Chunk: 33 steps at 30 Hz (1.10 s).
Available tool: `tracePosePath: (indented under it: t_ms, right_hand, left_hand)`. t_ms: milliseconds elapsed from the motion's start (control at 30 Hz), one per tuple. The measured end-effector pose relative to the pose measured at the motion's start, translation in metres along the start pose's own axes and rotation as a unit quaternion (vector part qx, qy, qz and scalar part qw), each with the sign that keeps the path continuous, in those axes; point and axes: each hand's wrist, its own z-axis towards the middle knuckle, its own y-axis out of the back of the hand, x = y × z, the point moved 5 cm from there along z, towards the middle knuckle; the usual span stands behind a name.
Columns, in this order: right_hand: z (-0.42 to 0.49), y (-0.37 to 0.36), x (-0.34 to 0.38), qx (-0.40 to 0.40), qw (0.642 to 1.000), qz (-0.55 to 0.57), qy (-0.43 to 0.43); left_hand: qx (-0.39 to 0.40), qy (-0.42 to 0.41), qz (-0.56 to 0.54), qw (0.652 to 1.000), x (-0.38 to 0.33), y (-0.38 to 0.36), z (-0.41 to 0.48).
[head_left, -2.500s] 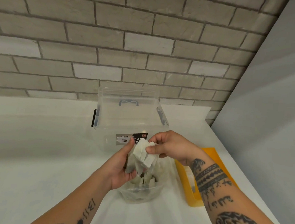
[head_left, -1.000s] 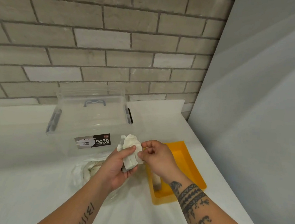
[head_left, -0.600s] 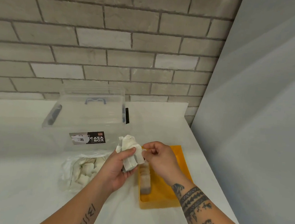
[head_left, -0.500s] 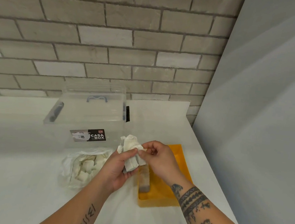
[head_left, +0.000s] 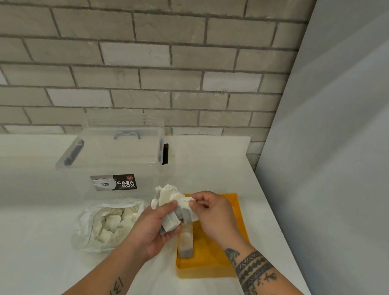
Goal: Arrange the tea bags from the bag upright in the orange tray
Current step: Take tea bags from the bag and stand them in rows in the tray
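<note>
Two bare hands meet above one shallow orange plastic tray (head_left: 212, 258). The left hand (head_left: 152, 230) curls its fingers round a crumpled clump of tea bags (head_left: 169, 199), white papery pouches too bunched to count, and the right hand (head_left: 213, 216) pinches one of them at its edge. One short row of tea bags (head_left: 185, 242) stands upright along the tray's left wall. One crinkled clear bag (head_left: 82, 231) holding more lies just in front of one transparent lidded box (head_left: 118, 160).

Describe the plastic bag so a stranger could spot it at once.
On the white counter under the brick wall stands a clear box labelled CASA BOX. The bag lies just in front of it, left of the orange tray. It alone is soft, crumpled film, holding loose tea bags.
</note>
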Motion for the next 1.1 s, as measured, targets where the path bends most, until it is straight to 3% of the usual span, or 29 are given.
tracePosePath:
  t_ms: [233,367,567,800,1000,1100]
  right_hand:
    - [0.000,0.016,-0.020,-0.010,0.999,0.010,-0.052]
    - [-0.017,0.011,-0.032,0.073,0.991,0.016,-0.107]
    - [-0.028,-0.013,-0.054,0.168,0.970,-0.133,-0.113]
    - [-0.028,-0.019,-0.058,0.163,0.958,-0.211,-0.103]
    - [-0.032,-0.017,-0.056,0.226,0.903,-0.349,-0.110]
    - [-0.034,-0.027,-0.055,0.240,0.896,-0.354,-0.116]
  left_hand:
    - [-0.070,-0.042,0.011,0.997,0.000,0.014,0.009]
    - [-0.082,-0.051,0.040,0.995,0.005,0.012,0.010]
    - [-0.093,-0.048,0.065,0.992,0.017,0.011,0.010]
    - [-0.097,-0.051,0.058,0.992,0.017,0.012,0.009]
    - [-0.101,-0.050,0.060,0.992,0.020,0.014,0.011]
    - [-0.101,-0.050,0.061,0.992,0.020,0.015,0.011]
